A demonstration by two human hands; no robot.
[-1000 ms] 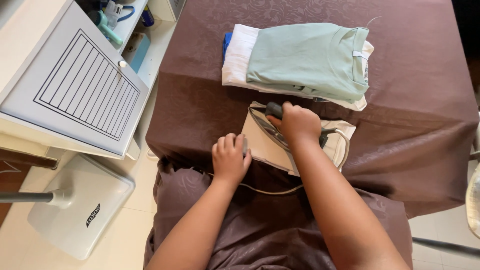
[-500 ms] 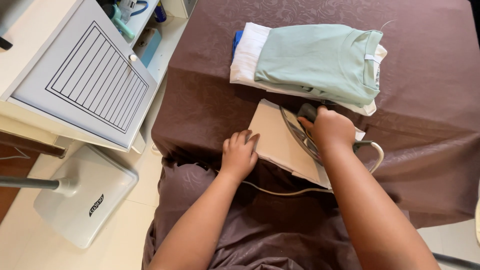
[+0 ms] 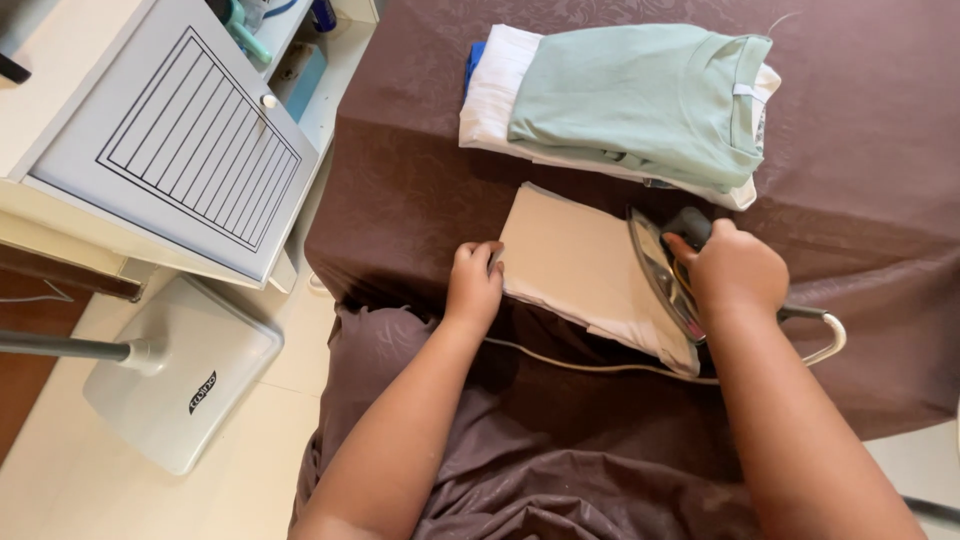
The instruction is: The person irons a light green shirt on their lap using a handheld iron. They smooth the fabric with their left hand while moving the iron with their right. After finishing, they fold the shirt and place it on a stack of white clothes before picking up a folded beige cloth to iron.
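I am gripping the iron (image 3: pixel 668 282) in my right hand (image 3: pixel 735 272) at the right end of the folded beige cloth (image 3: pixel 585 268), mid-frame. My left hand (image 3: pixel 474 285) is pressing, fingers curled, on the cloth's left edge, its long axis running between both hands.

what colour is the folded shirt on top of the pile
Pale mint green; the folded shirt shows clearly in the head view.

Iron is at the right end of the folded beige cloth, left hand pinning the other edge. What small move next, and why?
Probably slide the iron leftward. The right hand has it at the beige cloth's right end, while the left hand pins the left edge, leaving the middle uncovered.
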